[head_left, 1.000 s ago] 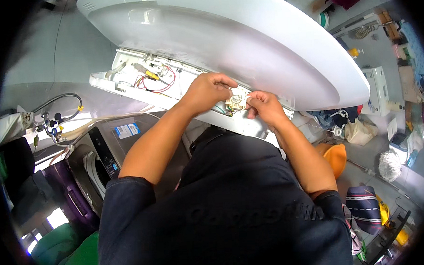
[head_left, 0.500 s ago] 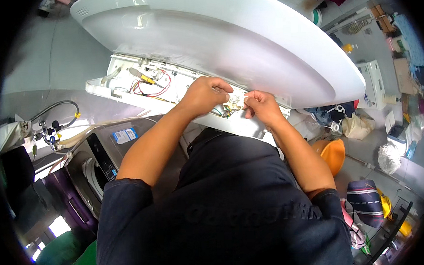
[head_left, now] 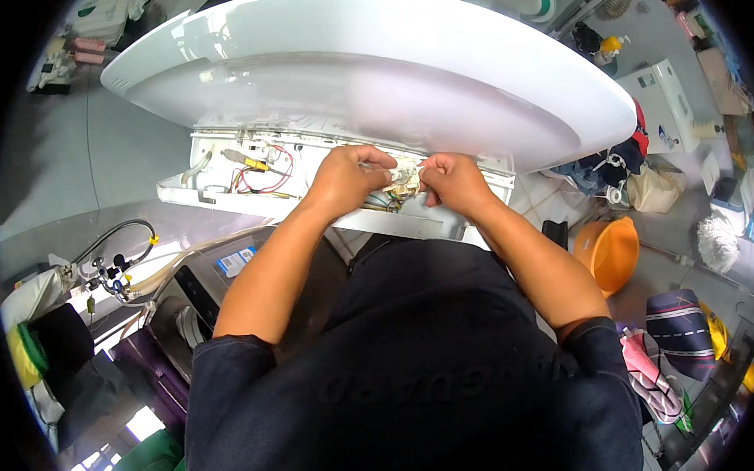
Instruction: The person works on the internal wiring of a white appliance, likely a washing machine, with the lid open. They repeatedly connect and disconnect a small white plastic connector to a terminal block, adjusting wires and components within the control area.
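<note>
A small pale part (head_left: 405,176) with several thin coloured wires sits between my hands, at the white open housing (head_left: 397,224) of an appliance. My left hand (head_left: 345,180) holds the part's left side between thumb and forefinger. On its right side, my right hand (head_left: 457,181) pinches it with curled fingers. Exactly where the fingertips touch is hard to make out. Further left in the housing lie red wires (head_left: 285,160) and what looks like a grey and yellow screwdriver (head_left: 246,160). A large glossy white curved cover (head_left: 343,35) rises behind the housing.
At the left are black hoses with metal fittings (head_left: 114,276), a washing machine (head_left: 196,294) and a purple case (head_left: 151,363). An orange bucket (head_left: 609,255) stands on the tiled floor at right, near heaped clothes (head_left: 597,171) and a white mop head (head_left: 718,244).
The view has shifted a little. Both hands stay at the wired part and have come slightly closer together; the right fingers now press against its side.
</note>
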A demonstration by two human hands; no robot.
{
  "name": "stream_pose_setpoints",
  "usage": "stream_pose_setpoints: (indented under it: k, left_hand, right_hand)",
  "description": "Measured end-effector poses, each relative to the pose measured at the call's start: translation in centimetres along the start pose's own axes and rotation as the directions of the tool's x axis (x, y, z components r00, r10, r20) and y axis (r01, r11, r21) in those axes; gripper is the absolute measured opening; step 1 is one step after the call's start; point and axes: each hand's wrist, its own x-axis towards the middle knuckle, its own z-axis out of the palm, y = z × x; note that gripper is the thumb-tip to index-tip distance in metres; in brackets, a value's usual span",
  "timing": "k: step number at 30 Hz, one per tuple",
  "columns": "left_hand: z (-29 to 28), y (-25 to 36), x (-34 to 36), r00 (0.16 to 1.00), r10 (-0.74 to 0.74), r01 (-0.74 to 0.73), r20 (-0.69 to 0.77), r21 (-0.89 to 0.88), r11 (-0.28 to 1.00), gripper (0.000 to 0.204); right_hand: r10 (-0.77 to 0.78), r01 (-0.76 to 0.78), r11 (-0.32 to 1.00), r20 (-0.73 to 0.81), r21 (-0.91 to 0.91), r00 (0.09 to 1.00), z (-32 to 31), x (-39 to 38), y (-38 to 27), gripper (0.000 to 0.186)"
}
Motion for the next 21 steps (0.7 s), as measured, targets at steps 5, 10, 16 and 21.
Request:
stream_pose_setpoints:
  k: [5,10,16,21]
  left_hand:
    - [0.5,0.2,0.1,1.0,-0.012,0.012,-0.011,-0.006,1.0,0.022]
    - [0.8,-0.1,0.3,0.999,0.005,-0.004,-0.036,0.034,0.999,0.023]
    - [1.0,-0.1,0.2,0.998,0.023,-0.018,-0.06,0.08,0.997,0.024]
    - [1.2,-0.4,0.0,0.996,0.047,-0.043,-0.07,0.058,0.997,0.023]
  right_hand:
    - [0.005,-0.005,1.0,-0.014,-0.028,1.0,0.0,0.0,0.0,0.016]
    - [0.004,-0.004,0.999,-0.01,-0.047,1.0,0.1,0.0,-0.3,0.016]
    - [-0.006,0.006,0.999,-0.005,-0.04,1.0,0.1,-0.1,-0.2,0.016]
    - [0.002,-0.003,1.0,-0.014,-0.026,1.0,0.1,-0.1,-0.2,0.016]
